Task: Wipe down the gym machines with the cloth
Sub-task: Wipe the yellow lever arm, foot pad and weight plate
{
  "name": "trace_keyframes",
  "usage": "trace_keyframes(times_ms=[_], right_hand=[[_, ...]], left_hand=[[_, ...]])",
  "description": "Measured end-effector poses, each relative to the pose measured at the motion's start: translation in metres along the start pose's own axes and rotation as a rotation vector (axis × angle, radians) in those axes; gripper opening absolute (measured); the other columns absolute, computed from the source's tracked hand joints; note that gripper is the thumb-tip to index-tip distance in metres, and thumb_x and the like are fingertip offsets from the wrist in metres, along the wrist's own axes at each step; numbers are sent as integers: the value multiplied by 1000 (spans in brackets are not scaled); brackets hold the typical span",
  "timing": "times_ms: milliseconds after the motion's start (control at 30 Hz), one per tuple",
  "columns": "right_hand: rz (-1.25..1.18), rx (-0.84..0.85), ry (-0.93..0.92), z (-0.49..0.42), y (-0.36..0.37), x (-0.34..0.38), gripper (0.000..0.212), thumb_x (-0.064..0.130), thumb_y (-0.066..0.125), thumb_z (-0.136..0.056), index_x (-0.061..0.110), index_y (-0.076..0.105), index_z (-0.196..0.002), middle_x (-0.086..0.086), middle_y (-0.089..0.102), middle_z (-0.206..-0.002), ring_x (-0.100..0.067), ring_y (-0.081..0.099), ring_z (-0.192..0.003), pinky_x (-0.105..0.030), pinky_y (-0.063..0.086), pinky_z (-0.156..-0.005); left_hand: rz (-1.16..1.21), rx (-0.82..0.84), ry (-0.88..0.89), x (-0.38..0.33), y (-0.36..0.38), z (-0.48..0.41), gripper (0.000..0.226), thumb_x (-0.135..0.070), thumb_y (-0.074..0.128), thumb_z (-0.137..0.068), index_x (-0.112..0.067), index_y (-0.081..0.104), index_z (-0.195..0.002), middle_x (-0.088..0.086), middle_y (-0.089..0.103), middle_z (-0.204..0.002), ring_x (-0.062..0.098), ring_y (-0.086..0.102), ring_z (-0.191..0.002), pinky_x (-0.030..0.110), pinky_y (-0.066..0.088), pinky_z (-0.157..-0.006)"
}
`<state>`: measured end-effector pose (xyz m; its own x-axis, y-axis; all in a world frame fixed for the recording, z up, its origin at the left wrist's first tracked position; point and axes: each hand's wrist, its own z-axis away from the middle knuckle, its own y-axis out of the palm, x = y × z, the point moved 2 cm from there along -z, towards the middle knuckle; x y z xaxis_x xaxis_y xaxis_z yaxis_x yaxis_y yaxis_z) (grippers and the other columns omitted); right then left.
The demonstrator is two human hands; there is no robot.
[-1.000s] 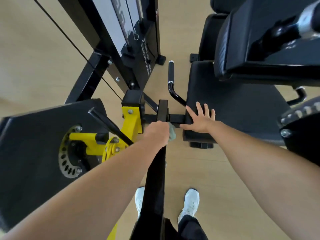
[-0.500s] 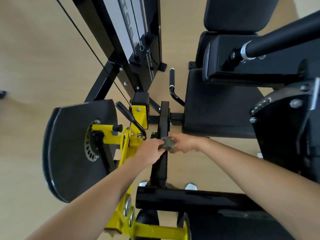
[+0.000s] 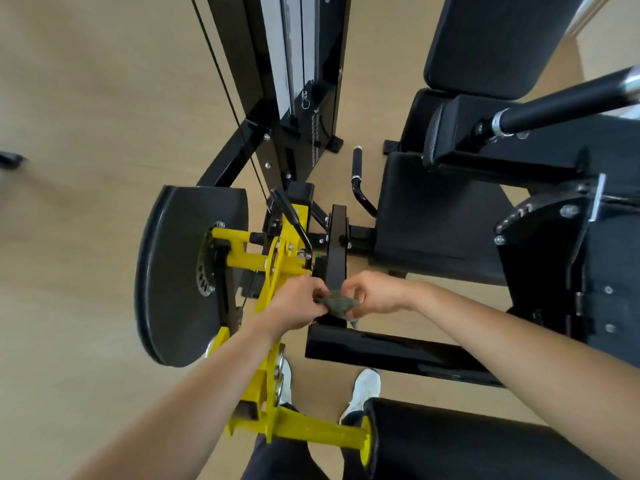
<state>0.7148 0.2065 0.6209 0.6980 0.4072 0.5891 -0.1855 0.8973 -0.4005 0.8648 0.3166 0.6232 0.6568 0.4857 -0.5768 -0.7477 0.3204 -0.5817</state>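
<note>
The small grey-green cloth [image 3: 337, 304] is bunched between both hands, in the air just in front of the lower end of the black upright bar [image 3: 336, 251] at the middle of the machine [image 3: 227, 161]. The left hand [image 3: 294, 303] has its grip closed on the cloth's left end, fingers curled over it. The right hand [image 3: 375, 294] pinches the right end between thumb and curled fingers, so each grip is narrow and holding cloth. A corner of the cloth hangs down toward the black padded roller [image 3: 398, 355], which lies crosswise right below the hands. Whether the cloth touches the bar cannot be told. Left of the bar sits the yellow bracket [image 3: 280, 265], and beyond it a black round guard [image 3: 173, 271] with a ring of holes. To the right are the black seat pad [image 3: 433, 216] and, toward the top edge, the back pad [image 3: 491, 43]. The weight stack tower [image 3: 294, 64] rises at the top centre. White shoes [image 3: 362, 389] stand on the tan floor [image 3: 86, 98] under the arms
</note>
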Motion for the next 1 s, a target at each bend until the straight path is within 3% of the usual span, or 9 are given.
trace_keyframes(times_ms=[67, 267, 400, 500, 600, 667, 833, 933, 1000], right_hand=[[-6, 43, 15, 4, 2, 4, 19, 30, 79, -84, 31, 64, -96, 7, 64, -99, -18, 63, -97, -40, 54, -84], [-47, 52, 52, -3, 3, 3, 22, 29, 80, -84, 33, 61, -95, 4, 63, -101, -21, 63, -99, -42, 56, -85], [-160, 1, 127, -15, 3, -7, 26, 23, 75, -89, 26, 58, -110, -2, 63, -111, -22, 64, -99, -34, 60, -77], [-232, -21, 194, -21, 3, -16, 42, 24, 74, -90, 21, 54, -127, -1, 61, -115, -18, 64, -100, -32, 62, -79], [-322, -31, 217, -24, 7, -22, 47, 24, 76, -89, 24, 50, -129, 2, 60, -111, -16, 64, -97, -30, 62, -76], [-370, -44, 217, -23, 8, -24, 47, 23, 76, -88, 26, 50, -127, 1, 59, -111, -17, 64, -97, -30, 62, -76], [-376, 51, 178, -13, 4, -20, 52, 8, 76, -86, 25, 55, -130, -3, 63, -114, -21, 67, -100, -35, 63, -81], [-365, 170, 119, 1, 2, -11, 56, -1, 77, -77, 31, 58, -119, -4, 64, -114, -22, 68, -100, -28, 61, -77], [-293, 180, 74, 9, -1, -2, 52, 4, 78, -76, 37, 59, -111, 0, 66, -111, -19, 68, -99, -22, 58, -73]], left_hand=[[-55, 55, 28, -1, -2, 2, 25, -16, 73, -88, -15, 76, -112, 3, 72, -108, 20, 67, -101, 32, 56, -84], [-87, 83, 3, -3, -1, -6, 24, -14, 66, -94, -18, 72, -117, 5, 69, -115, 21, 65, -101, 35, 57, -84], [-65, 51, -32, -7, 1, -22, 27, -8, 57, -98, -16, 67, -123, 7, 67, -119, 24, 61, -106, 33, 52, -85], [-41, 45, -68, -9, 4, -31, 32, -8, 57, -98, -16, 63, -128, 9, 66, -123, 27, 61, -110, 39, 55, -92], [3, 37, -97, -6, 5, -36, 34, -10, 61, -97, -17, 62, -130, 8, 64, -126, 26, 61, -113, 40, 55, -96], [19, 27, -110, -5, 4, -37, 34, -12, 66, -95, -17, 62, -128, 8, 65, -124, 25, 62, -110, 38, 55, -93], [-6, 98, -116, -4, -3, -26, 48, -15, 74, -88, -18, 50, -129, 3, 66, -103, 19, 63, -84, 30, 53, -65], [36, 213, -80, -5, -16, -14, 51, -8, 73, -83, -21, 52, -127, 1, 66, -100, 16, 65, -83, 33, 60, -71], [132, 224, -39, -7, -30, -3, 49, -6, 74, -82, -27, 55, -123, -2, 66, -103, 15, 67, -85, 33, 63, -71]])
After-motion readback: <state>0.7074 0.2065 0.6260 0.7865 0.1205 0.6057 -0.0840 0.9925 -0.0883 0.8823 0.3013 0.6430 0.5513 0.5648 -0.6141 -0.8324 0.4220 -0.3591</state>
